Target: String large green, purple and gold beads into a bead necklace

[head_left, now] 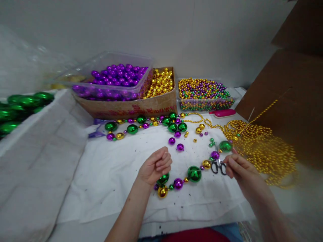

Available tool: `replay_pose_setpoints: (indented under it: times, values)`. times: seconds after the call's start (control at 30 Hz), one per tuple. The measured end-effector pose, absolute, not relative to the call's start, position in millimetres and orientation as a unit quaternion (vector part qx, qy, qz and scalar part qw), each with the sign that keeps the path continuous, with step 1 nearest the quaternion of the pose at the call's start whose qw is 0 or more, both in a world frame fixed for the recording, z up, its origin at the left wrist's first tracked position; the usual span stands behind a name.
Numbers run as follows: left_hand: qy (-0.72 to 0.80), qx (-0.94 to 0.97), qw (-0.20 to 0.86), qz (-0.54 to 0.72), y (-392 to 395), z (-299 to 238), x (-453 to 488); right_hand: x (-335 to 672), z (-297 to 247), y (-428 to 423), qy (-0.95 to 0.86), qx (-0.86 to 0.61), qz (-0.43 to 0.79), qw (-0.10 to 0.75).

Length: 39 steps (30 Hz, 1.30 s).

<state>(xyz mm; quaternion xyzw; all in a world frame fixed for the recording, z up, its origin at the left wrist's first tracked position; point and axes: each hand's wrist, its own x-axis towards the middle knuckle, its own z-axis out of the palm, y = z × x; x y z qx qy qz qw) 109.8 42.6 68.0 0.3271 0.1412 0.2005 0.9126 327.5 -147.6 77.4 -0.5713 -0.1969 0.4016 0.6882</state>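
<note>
A strand of green, purple and gold beads (178, 184) curves over the white cloth between my hands. My left hand (156, 165) is closed above the strand's left end, partly hiding a large green bead (163, 178); a short bit of thin pale thread (167, 153) shows at its fingers. At the strand's right part, my right hand (239, 167) pinches a thin thread that is hard to make out. Black-handled scissors (214, 167) lie just beside those fingertips, partly under the strand. Loose purple beads (180, 147), gold beads (198, 130) and small green beads (211, 142) lie beyond.
At the back stand a clear tub of purple beads (118, 79), a cardboard box of gold beads (161, 82) and a tub of mixed small beads (204, 92). Gold bead chains (272, 154) pile at right by a pink-handled tool (224, 113). A finished-looking strand (132, 129) lies behind.
</note>
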Motion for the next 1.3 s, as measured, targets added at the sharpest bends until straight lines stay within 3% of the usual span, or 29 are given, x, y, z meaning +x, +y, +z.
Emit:
replay_pose_setpoints:
  times: [0.2, 0.37, 0.5, 0.6, 0.7, 0.77, 1.07, 1.2, 1.3]
  values:
    - [0.28, 0.43, 0.837, 0.191, 62, 38, 53, 355, 69, -154, -0.147, -0.516, 0.417, 0.734]
    - [0.376, 0.584, 0.709, 0.122, 69, 38, 38, 362, 73, -159, -0.31, -0.718, 0.275, 0.559]
    - [0.389, 0.689, 0.611, 0.034, 77, 47, 36, 359, 78, -161, -0.43, -0.76, 0.195, 0.446]
    - [0.406, 0.78, 0.475, 0.022, 89, 53, 32, 357, 75, -162, -0.443, -0.776, 0.171, 0.416]
    - [0.516, 0.812, 0.265, 0.065, 104, 56, 18, 360, 67, -164, -0.428, -0.797, 0.14, 0.402]
    - [0.584, 0.786, 0.183, 0.084, 114, 57, 4, 363, 62, -167, -0.414, -0.805, 0.133, 0.403]
    - [0.679, 0.727, 0.095, -0.017, 151, 56, -71, 369, 63, -177, -0.3, -0.799, 0.123, 0.507]
    - [0.515, 0.844, 0.109, 0.101, 103, 76, -15, 362, 74, -177, -0.319, -0.739, 0.157, 0.573]
    - [0.33, 0.892, 0.251, 0.179, 31, 83, 73, 349, 85, -170, -0.315, -0.698, 0.21, 0.608]
